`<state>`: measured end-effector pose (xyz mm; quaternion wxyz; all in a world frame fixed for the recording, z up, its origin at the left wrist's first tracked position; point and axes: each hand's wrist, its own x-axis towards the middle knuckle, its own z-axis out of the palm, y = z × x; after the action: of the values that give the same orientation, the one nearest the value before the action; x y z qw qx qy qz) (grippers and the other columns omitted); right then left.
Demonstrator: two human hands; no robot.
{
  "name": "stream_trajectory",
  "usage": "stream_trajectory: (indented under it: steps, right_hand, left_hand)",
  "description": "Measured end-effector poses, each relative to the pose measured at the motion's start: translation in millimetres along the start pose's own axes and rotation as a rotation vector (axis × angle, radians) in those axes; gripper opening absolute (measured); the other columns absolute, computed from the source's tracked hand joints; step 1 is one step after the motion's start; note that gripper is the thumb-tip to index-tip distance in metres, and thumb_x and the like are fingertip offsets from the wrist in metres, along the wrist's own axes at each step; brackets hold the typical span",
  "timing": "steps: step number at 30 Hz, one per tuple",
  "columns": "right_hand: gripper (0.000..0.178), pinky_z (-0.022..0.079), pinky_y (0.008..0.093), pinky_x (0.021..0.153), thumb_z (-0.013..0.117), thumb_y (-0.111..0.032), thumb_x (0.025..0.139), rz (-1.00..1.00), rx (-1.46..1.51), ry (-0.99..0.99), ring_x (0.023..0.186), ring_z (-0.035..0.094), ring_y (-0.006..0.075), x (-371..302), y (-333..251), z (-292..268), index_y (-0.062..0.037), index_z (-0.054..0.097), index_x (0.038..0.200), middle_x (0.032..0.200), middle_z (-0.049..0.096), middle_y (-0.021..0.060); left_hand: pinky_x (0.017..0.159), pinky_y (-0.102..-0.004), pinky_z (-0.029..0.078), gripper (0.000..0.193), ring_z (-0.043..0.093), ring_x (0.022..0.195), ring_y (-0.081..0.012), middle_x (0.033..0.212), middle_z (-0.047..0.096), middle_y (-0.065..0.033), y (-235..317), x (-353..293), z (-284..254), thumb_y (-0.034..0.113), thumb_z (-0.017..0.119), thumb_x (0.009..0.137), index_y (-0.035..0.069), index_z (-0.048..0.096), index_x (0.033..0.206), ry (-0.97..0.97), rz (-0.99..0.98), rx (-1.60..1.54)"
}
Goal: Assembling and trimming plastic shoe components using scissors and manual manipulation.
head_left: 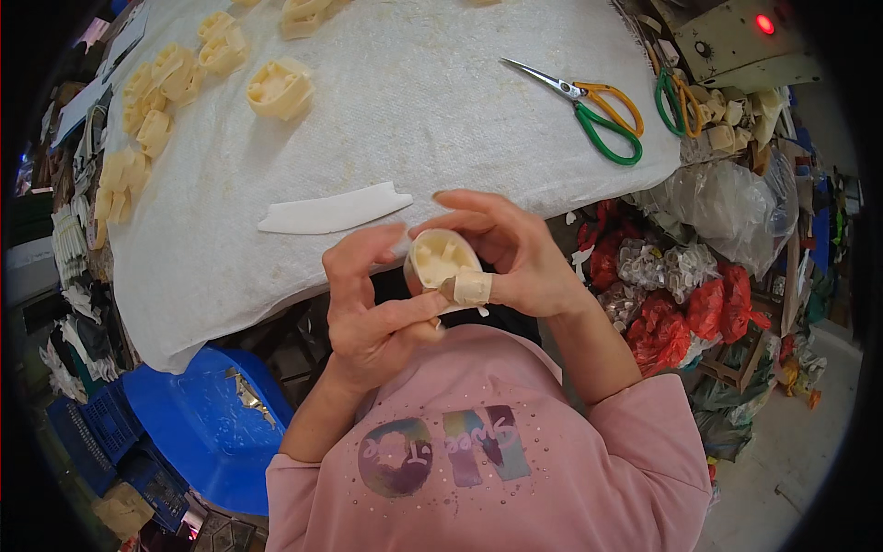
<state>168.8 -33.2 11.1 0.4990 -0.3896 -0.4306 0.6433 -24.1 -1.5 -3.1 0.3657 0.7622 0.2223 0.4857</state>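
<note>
In front of my chest, both hands are around a small cream-coloured, cup-shaped piece [439, 256], hollow side up with ribs inside. My left hand [363, 308] grips its near left side, thumb along the lower rim and index finger raised. My right hand [529, 258] curls around its far and right sides, the thumb wrapped in beige tape [472, 287] and pressed on the near rim. A bit of white shows under the piece, partly hidden by the fingers. Just beyond my hands, a curved white strip [336, 209] lies flat on the white table cover [441, 120].
Several similar cream pieces [280, 89] sit at the table's far left. Scissors with green and orange handles [589, 97] lie at the right, with a second pair [676, 101] near the edge. A blue basin [207, 432] stands lower left; red plastic bags [658, 322] are at the right.
</note>
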Motion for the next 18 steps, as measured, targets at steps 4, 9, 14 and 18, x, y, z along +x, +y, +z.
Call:
stream_trajectory:
  steps: [4,9,14,18]
  right_hand:
    - [0.076,0.047,0.0323,0.093,0.078,-0.007,0.070,-0.245,-0.196,0.106,0.104,0.059,0.0184,1,0,2,-0.0050,0.039,0.135,0.115,0.060,0.0127]
    - [0.087,0.046,0.0352,0.090,0.082,-0.008,0.066,-0.496,-0.575,-0.006,0.107,0.060,0.0265,-1,12,10,-0.0068,0.033,0.138,0.117,0.059,0.0203]
    - [0.089,0.046,0.0362,0.091,0.082,-0.008,0.066,-0.530,-0.566,0.063,0.107,0.060,0.0266,6,20,17,-0.0043,0.031,0.138,0.117,0.059,0.0204]
    - [0.090,0.046,0.0369,0.092,0.083,-0.009,0.065,-0.415,-0.614,0.032,0.108,0.059,0.0267,4,21,15,-0.0031,0.031,0.138,0.117,0.059,0.0202]
  left_hand:
    - [0.094,-0.0361,0.037,0.057,0.044,0.116,-0.0289,0.130,0.043,-0.0186,-1,5,-2,0.048,0.047,0.092,0.011,0.047,0.134,-0.004,-0.356,-0.313]
    - [0.078,-0.0347,0.051,0.080,0.059,0.092,-0.0247,0.119,0.050,-0.0155,11,14,12,0.047,0.051,0.087,0.005,0.013,0.144,-0.118,-0.896,-1.041]
    - [0.072,-0.0337,0.051,0.056,0.058,0.086,-0.0205,0.111,0.050,-0.0136,14,4,20,0.035,0.054,0.086,0.007,0.031,0.130,0.141,-0.898,-0.971]
    - [0.069,-0.0330,0.052,0.056,0.058,0.083,-0.0205,0.106,0.052,-0.0129,15,4,22,0.035,0.054,0.086,0.008,0.031,0.131,0.194,-0.902,-0.902]
